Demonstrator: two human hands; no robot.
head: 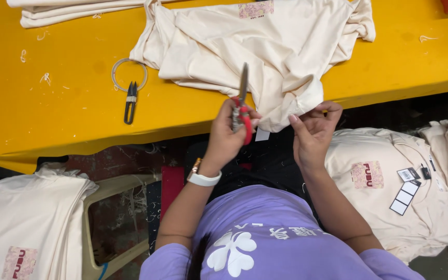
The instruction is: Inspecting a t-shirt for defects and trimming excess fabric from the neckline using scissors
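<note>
Yellow table (53, 103), thread-littered; left hand (229, 132) clenched around red-handled snips (242, 109), right hand (315, 129) pinching cream T-shirt (265, 46) hem; folded shirt stacks (27, 228) near, both sides.

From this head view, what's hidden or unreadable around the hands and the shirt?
- Left hand: its fingers cover the red scissors' handles.
- Right hand: the cream shirt hides what its fingertips pinch.
- Shirt collar: cut off by the top edge.
- Black snips: tips too small to judge.
</note>
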